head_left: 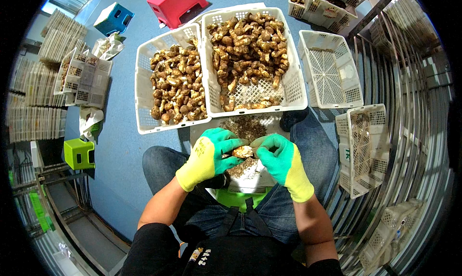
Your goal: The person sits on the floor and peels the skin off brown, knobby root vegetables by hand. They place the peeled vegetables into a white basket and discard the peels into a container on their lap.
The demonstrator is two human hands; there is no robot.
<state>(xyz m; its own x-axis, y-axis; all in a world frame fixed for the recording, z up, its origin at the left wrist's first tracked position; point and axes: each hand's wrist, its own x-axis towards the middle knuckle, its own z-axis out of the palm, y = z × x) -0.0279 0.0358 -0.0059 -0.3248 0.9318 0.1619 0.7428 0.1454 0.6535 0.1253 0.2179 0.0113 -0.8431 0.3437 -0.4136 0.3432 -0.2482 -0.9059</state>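
My left hand (213, 153), in a yellow and green coated work glove, holds a brown and white mushroom (243, 152) between thumb and fingers. Its pale, broken-looking end points to the right. My right hand (279, 158) wears a matching glove. Its thumb and fingertips come together right beside that pale end; whether they grip it or a small tool is hidden. Under both hands is a white board (238, 182) strewn with dark soil crumbs (243, 128). Beyond it, a large white plastic crate (258, 111) holds many soiled mushrooms (249, 41). A second white crate (142, 106), left of it, holds more mushrooms (180, 81).
On the right are a white crate (330, 105) and another tilted crate (380, 149) near metal rails (400, 84). A red stool (175, 5), a blue stool (113, 19) and a green stool (77, 154) stand on the blue floor (115, 131). Stacked crates (36, 117) line the left.
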